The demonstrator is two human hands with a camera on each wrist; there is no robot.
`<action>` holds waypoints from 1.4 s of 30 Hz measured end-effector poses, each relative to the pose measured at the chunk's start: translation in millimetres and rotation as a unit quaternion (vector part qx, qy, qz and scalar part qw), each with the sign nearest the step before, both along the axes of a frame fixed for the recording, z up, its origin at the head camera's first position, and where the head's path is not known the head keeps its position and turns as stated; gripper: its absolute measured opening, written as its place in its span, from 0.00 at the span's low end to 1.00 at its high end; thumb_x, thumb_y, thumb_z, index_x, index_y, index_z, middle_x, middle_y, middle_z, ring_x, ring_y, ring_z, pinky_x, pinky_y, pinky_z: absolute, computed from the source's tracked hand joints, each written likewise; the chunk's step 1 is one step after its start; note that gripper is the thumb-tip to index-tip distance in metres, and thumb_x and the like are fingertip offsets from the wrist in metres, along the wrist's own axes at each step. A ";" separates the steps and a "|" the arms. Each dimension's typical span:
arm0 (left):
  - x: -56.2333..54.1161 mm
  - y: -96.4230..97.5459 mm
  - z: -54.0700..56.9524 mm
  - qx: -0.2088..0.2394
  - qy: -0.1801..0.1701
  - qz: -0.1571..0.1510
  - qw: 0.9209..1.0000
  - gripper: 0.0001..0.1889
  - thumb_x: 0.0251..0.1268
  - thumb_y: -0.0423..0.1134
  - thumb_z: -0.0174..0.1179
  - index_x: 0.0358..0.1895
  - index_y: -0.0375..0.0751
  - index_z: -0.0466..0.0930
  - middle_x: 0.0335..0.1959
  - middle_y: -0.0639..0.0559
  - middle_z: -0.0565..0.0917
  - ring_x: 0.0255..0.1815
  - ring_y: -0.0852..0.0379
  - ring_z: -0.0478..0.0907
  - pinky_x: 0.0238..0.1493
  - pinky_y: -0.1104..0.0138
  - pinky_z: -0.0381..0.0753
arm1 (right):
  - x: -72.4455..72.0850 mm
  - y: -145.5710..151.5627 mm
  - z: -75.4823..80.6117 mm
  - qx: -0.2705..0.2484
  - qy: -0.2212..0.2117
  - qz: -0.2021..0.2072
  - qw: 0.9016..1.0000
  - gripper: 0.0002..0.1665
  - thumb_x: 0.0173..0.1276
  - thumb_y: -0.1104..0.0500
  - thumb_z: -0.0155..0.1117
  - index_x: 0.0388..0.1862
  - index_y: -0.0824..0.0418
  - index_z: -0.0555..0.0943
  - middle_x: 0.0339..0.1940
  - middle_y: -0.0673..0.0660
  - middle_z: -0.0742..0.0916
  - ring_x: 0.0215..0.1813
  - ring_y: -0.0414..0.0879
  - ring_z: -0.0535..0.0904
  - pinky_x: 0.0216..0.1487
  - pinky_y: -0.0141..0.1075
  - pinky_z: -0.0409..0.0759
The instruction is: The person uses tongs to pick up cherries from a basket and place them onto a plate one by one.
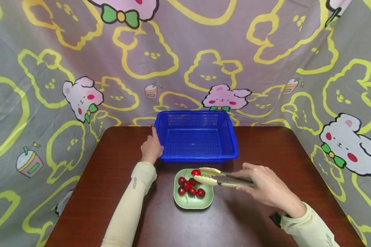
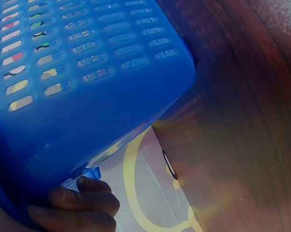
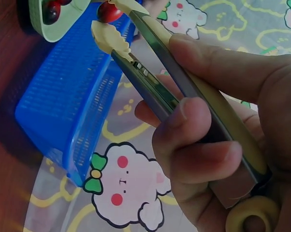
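Note:
My right hand [image 1: 267, 185] grips a pair of tongs [image 1: 232, 184] with cream tips and metal arms. Between the tips is a red cherry [image 3: 109, 12], over the far edge of a pale green square plate [image 1: 193, 204]. Several more dark red cherries [image 1: 186, 185], some with stems, lie in that plate. Beyond it stands a blue mesh basket [image 1: 193, 157], with no items visible inside. My left hand [image 1: 152, 148] holds this basket at its left side, and in the left wrist view its fingers [image 2: 82, 208] curl round the rim.
Everything stands on a dark brown wooden table [image 1: 253, 219] with rounded far corners. A grey curtain [image 1: 185, 41] printed with cartoon animals hangs around the back and both sides, close behind the basket.

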State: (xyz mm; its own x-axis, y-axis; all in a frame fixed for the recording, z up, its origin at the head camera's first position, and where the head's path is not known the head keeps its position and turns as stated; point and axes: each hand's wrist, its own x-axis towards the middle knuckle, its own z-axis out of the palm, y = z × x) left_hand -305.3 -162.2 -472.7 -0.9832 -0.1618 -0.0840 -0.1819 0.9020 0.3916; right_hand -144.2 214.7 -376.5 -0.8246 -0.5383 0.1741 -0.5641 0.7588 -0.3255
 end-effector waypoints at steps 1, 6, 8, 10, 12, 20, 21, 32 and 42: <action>0.6 -0.1 0.2 0.000 -0.001 0.000 1.000 0.52 0.69 0.40 0.63 0.85 0.41 0.35 0.69 0.26 0.72 0.52 0.29 0.82 0.57 0.40 0.79 | 0.1 0.2 -1.1 0.001 -0.003 0.002 1.000 0.22 0.54 0.57 0.83 0.50 0.47 0.92 0.26 0.37 0.73 0.26 0.30 0.65 0.28 0.29 0.65; 1.8 -0.6 0.2 0.002 -0.009 0.000 1.000 0.53 0.69 0.40 0.63 0.85 0.41 0.33 0.71 0.26 0.70 0.54 0.29 0.81 0.58 0.40 0.78 | 0.7 0.9 -7.9 0.006 -0.015 0.015 1.000 0.21 0.54 0.57 0.83 0.49 0.47 0.92 0.27 0.37 0.76 0.26 0.30 0.67 0.28 0.29 0.68; 1.3 -0.5 -0.1 0.003 -0.009 0.000 1.000 0.52 0.69 0.40 0.63 0.85 0.41 0.33 0.72 0.26 0.70 0.53 0.29 0.81 0.58 0.40 0.78 | 1.0 1.2 -10.6 0.007 -0.019 0.020 1.000 0.21 0.54 0.57 0.83 0.49 0.47 0.92 0.29 0.37 0.77 0.27 0.30 0.68 0.29 0.29 0.70; 0.7 -0.2 -0.2 0.004 -0.008 0.000 1.000 0.52 0.70 0.40 0.62 0.85 0.41 0.33 0.72 0.26 0.70 0.52 0.30 0.81 0.58 0.40 0.79 | 1.3 1.6 -12.6 0.007 -0.022 0.021 1.000 0.21 0.54 0.56 0.83 0.49 0.47 0.92 0.30 0.38 0.79 0.28 0.30 0.70 0.29 0.30 0.71; 0.1 0.0 0.0 0.004 -0.006 0.000 1.000 0.52 0.70 0.41 0.62 0.85 0.41 0.33 0.71 0.27 0.70 0.52 0.30 0.82 0.58 0.40 0.79 | 1.3 1.7 -14.3 0.008 -0.025 0.022 0.999 0.21 0.55 0.56 0.83 0.49 0.48 0.92 0.31 0.38 0.79 0.28 0.29 0.70 0.28 0.30 0.70; -0.3 -1.0 0.1 0.004 -0.003 0.000 1.000 0.52 0.70 0.41 0.62 0.85 0.41 0.33 0.70 0.27 0.71 0.51 0.30 0.82 0.56 0.41 0.79 | 2.8 1.2 -16.0 0.015 -0.026 0.022 0.999 0.21 0.54 0.56 0.83 0.49 0.48 0.92 0.27 0.38 0.75 0.25 0.30 0.65 0.27 0.29 0.66; -0.5 -1.0 0.1 0.003 -0.003 0.000 1.000 0.51 0.70 0.41 0.61 0.85 0.41 0.34 0.70 0.27 0.72 0.51 0.30 0.82 0.56 0.41 0.79 | 2.8 1.0 -16.0 0.015 -0.026 0.022 0.999 0.21 0.54 0.56 0.83 0.49 0.49 0.92 0.28 0.38 0.76 0.25 0.30 0.66 0.27 0.29 0.67; -0.7 0.2 -1.4 0.000 0.000 0.000 1.000 0.52 0.69 0.41 0.63 0.85 0.41 0.35 0.69 0.27 0.73 0.50 0.30 0.82 0.56 0.41 0.80 | 2.2 -2.0 -19.7 0.021 -0.038 0.021 0.999 0.20 0.55 0.56 0.83 0.48 0.49 0.92 0.29 0.37 0.78 0.25 0.29 0.67 0.25 0.29 0.67; 2.2 -0.5 1.2 -0.001 0.006 -0.001 1.000 0.52 0.67 0.40 0.63 0.85 0.40 0.36 0.68 0.27 0.73 0.49 0.31 0.83 0.55 0.42 0.80 | 2.5 -2.6 -19.5 0.023 -0.032 0.019 0.999 0.21 0.55 0.55 0.83 0.50 0.51 0.92 0.29 0.38 0.78 0.25 0.30 0.66 0.25 0.29 0.67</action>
